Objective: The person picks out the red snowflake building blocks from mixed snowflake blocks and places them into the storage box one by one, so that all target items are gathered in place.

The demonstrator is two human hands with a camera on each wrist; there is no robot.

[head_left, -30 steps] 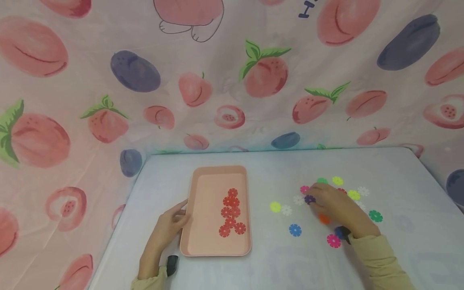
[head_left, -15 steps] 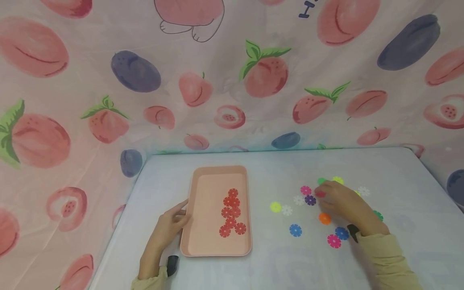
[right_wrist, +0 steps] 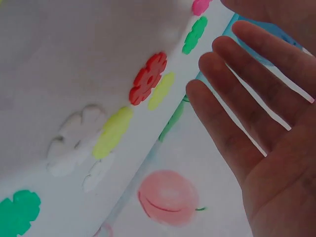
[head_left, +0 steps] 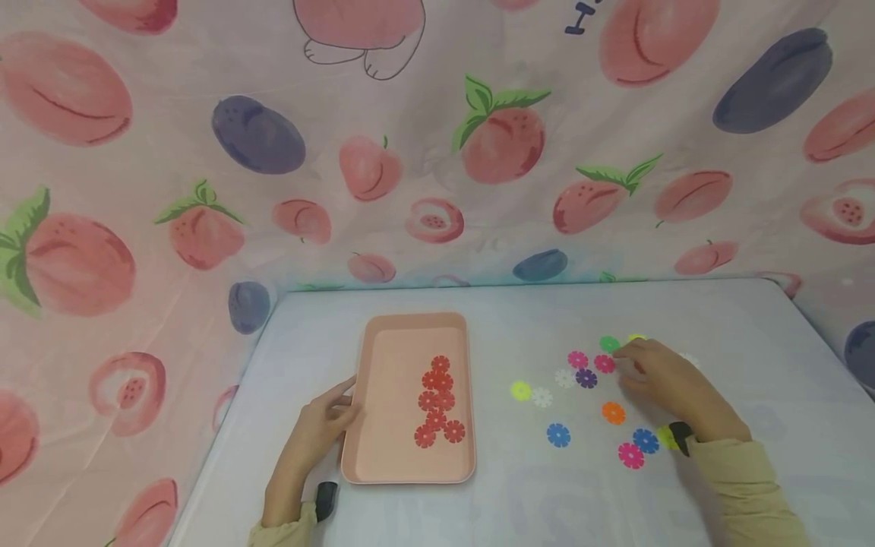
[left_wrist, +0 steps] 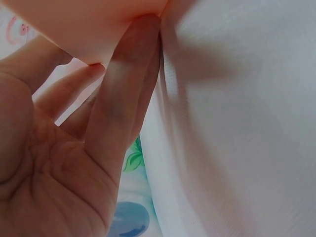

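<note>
My left hand holds the left rim of a peach-coloured tray. In the left wrist view, several fingers lie against the tray's outer side. Several red notched plastic discs lie in the tray's right half. My right hand hovers over a scatter of coloured discs, its fingers extended and holding nothing. By its fingertips lie a pink-red disc and a green disc. The right wrist view shows a red disc beyond the fingers; the hand hides it in the head view.
Nearer the tray lie a yellow disc, a white disc and a blue disc. An orange disc and a pink disc sit left of the right forearm. A fruit-print cloth rises behind the table.
My right hand has drawn back to the right, uncovering the orange, purple and pink-red discs. A yellow disc now shows beside the right wrist. The left hand and tray stay put.
</note>
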